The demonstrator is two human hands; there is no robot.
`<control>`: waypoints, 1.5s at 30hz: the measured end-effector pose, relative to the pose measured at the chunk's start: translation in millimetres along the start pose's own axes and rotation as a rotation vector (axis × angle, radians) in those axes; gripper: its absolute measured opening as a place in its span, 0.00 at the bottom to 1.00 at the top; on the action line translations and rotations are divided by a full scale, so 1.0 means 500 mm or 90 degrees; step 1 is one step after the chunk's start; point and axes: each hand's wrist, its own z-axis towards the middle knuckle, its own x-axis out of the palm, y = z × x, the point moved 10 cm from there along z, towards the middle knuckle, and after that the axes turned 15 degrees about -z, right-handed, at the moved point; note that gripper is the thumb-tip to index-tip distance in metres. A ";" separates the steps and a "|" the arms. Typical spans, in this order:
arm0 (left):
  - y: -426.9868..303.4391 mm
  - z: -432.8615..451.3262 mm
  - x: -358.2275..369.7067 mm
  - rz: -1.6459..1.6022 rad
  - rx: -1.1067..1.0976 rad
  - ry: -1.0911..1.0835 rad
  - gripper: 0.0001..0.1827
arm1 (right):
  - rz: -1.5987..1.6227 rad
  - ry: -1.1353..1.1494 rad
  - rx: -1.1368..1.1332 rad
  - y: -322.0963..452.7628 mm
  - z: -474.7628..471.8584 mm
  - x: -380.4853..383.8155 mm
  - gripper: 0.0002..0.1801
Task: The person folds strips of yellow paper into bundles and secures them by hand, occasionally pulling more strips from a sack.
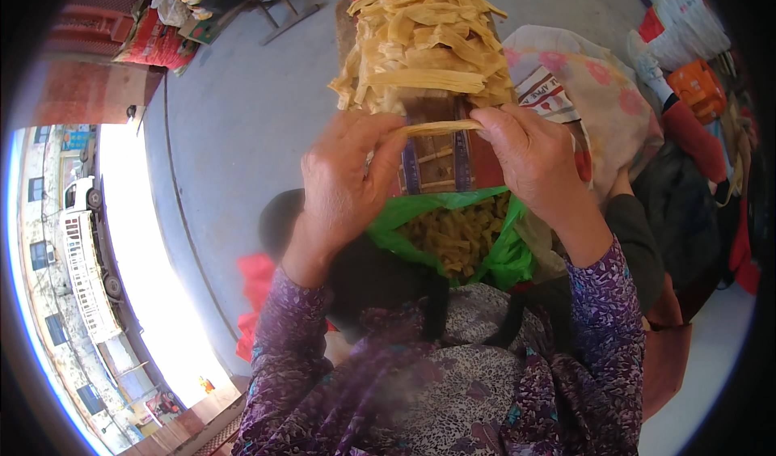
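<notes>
My left hand (357, 171) and my right hand (527, 150) pinch the two ends of a narrow yellow strip (441, 128), stretched level between them. Below it lies a narrow board (438, 159) with two purple printed bands (410, 168) running along it and thin yellow pieces laid across. Beyond my hands, a heap of flat, dry-looking yellow strips (430, 37) covers the board's far part; their material is hard to tell. Nearer my body, an open green plastic bag (515, 256) holds many short, folded-looking yellow pieces (458, 231).
Beside the board on the right is a flowered cloth (606, 92). A person's arm (624, 198) shows near it. Further right stand an orange plastic object (697, 89) and a white bag (691, 25). Red plastic (254, 286) lies left of my lap. A truck (91, 274) stands outside the doorway.
</notes>
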 end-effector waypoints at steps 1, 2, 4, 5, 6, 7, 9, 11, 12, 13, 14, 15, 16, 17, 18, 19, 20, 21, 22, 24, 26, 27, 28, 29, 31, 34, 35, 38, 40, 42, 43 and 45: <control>0.018 0.004 0.004 -0.023 -0.005 -0.002 0.08 | -0.005 -0.014 -0.002 -0.003 0.006 0.005 0.08; 0.037 0.004 0.007 -0.046 -0.011 -0.004 0.08 | -0.008 0.013 -0.010 -0.007 0.003 0.023 0.08; 0.054 -0.003 0.011 -0.009 -0.011 -0.009 0.08 | -0.017 0.068 -0.024 -0.025 -0.023 0.059 0.06; 0.053 -0.012 0.009 0.053 -0.006 -0.013 0.08 | -0.012 0.087 0.003 -0.043 -0.042 0.068 0.06; 0.052 -0.024 0.007 0.113 -0.003 -0.019 0.08 | -0.006 0.108 0.029 -0.062 -0.066 0.072 0.05; 0.079 -0.040 -0.002 0.034 -0.077 -0.030 0.08 | -0.004 0.129 0.057 -0.080 -0.088 0.069 0.05; 0.130 -0.097 -0.024 -0.125 -0.227 -0.049 0.08 | 0.032 0.135 0.128 -0.110 -0.128 0.032 0.05; 0.084 -0.121 -0.012 -0.103 -0.199 0.011 0.09 | 0.067 0.123 0.149 -0.097 -0.157 0.012 0.07; 0.043 -0.123 -0.001 -0.053 -0.124 0.028 0.09 | 0.078 0.108 0.134 -0.078 -0.166 0.002 0.09; 0.005 -0.127 0.011 -0.004 -0.048 0.046 0.09 | 0.089 0.092 0.119 -0.061 -0.172 -0.007 0.10; -0.015 -0.135 0.013 0.053 -0.023 0.046 0.12 | 0.059 0.093 0.071 -0.033 -0.173 -0.013 0.12; -0.005 -0.153 0.019 -0.050 -0.088 0.027 0.13 | 0.030 0.093 0.022 -0.004 -0.172 -0.018 0.13; 0.006 -0.175 0.032 -0.154 -0.153 0.007 0.15 | 0.001 0.091 -0.029 0.025 -0.170 -0.022 0.15; 0.016 -0.193 0.049 -0.257 -0.217 -0.013 0.16 | -0.012 0.089 -0.074 0.054 -0.169 -0.025 0.15; 0.026 -0.213 0.100 -0.415 -0.352 0.053 0.21 | -0.023 0.088 -0.119 0.084 -0.167 -0.028 0.16; 0.029 -0.240 0.146 -0.514 -0.451 0.119 0.20 | -0.034 0.086 -0.164 0.111 -0.167 -0.031 0.17; 0.024 -0.266 0.186 -0.615 -0.533 0.206 0.19 | -0.018 0.077 -0.190 0.129 -0.170 -0.033 0.17; 0.010 -0.293 0.223 -0.715 -0.614 0.300 0.17 | -0.014 0.072 -0.199 0.136 -0.175 -0.035 0.18; 0.004 -0.305 0.234 -0.738 -0.636 0.305 0.17 | -0.010 0.068 -0.209 0.143 -0.179 -0.037 0.18; -0.015 -0.334 0.250 -0.784 -0.678 0.313 0.16 | -0.005 0.064 -0.193 0.134 -0.188 -0.039 0.18; -0.044 -0.345 0.246 -0.799 -0.651 0.336 0.15 | -0.002 0.065 -0.142 0.092 -0.208 -0.043 0.19; -0.059 -0.348 0.242 -0.806 -0.638 0.346 0.15 | 0.004 0.052 -0.104 0.071 -0.224 -0.046 0.19; -0.068 -0.346 0.233 -0.817 -0.622 0.342 0.14 | 0.010 0.039 -0.066 0.050 -0.243 -0.047 0.18; -0.079 -0.339 0.219 -0.852 -0.591 0.338 0.13 | 0.016 0.026 -0.028 0.036 -0.258 -0.046 0.18; -0.098 -0.326 0.186 -0.918 -0.528 0.336 0.13 | 0.145 0.124 0.066 0.034 -0.293 -0.003 0.18; -0.100 -0.283 0.141 -1.038 -0.338 0.237 0.11 | 0.425 0.304 0.205 0.106 -0.326 0.050 0.15; -0.110 -0.259 0.120 -1.008 -0.228 0.200 0.12 | 0.552 0.398 0.257 0.142 -0.333 0.067 0.13; -0.105 -0.269 0.092 -0.931 -0.249 0.209 0.15 | 0.870 0.559 0.367 0.234 -0.316 0.040 0.12; -0.138 -0.254 0.071 -0.724 -0.166 0.255 0.18 | 0.985 0.583 0.365 0.268 -0.284 0.004 0.13; -0.188 -0.243 0.061 -0.404 -0.027 0.297 0.18 | 1.019 0.557 0.315 0.280 -0.253 -0.027 0.14; -0.211 -0.239 0.063 -0.245 0.045 0.313 0.19 | 0.963 0.560 0.320 0.267 -0.254 -0.019 0.14; -0.234 -0.230 0.074 -0.027 0.131 0.275 0.15 | 0.856 0.568 0.324 0.229 -0.254 -0.005 0.14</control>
